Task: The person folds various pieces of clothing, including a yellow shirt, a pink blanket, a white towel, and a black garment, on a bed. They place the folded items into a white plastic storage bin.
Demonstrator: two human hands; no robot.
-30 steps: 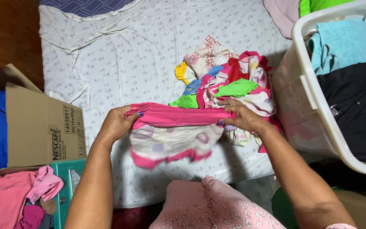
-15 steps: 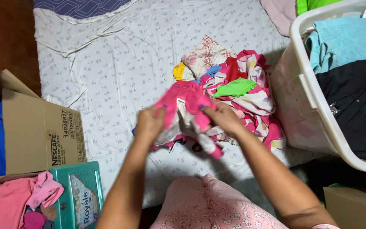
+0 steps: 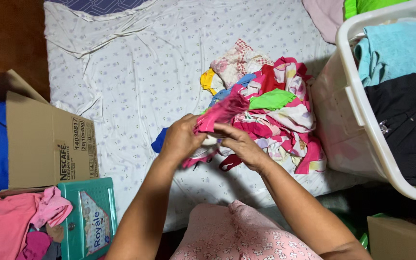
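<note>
**Both hands closed on a bunched pink garment above the bed**

The left hand (image 3: 181,137) is gripping a pink garment (image 3: 220,114) from the left, fingers curled shut around the bunched cloth; the right hand (image 3: 239,144) is meeting it from the right, fingers pressed together on the same cloth just beside the left hand; the two hands are touching or nearly touching, which of the two cannot be told. The garment is being held above the bed sheet (image 3: 136,67), one pink end sticking up toward the pile of clothes (image 3: 275,108), a paler printed part hanging below the hands.

The pile is lying on the white flowered sheet just beyond the hands, mixing pink, green, yellow, blue and printed pieces; a small blue piece (image 3: 159,141) is showing just left of the left wrist. A white laundry basket (image 3: 357,103) is standing at the right edge of the bed, touching the pile, holding a teal towel (image 3: 393,50) and a black garment (image 3: 408,125). A cardboard box (image 3: 44,144) is sitting at the left, with a teal box (image 3: 90,216) in front of it and pink clothes (image 3: 10,226) beside that.
</note>
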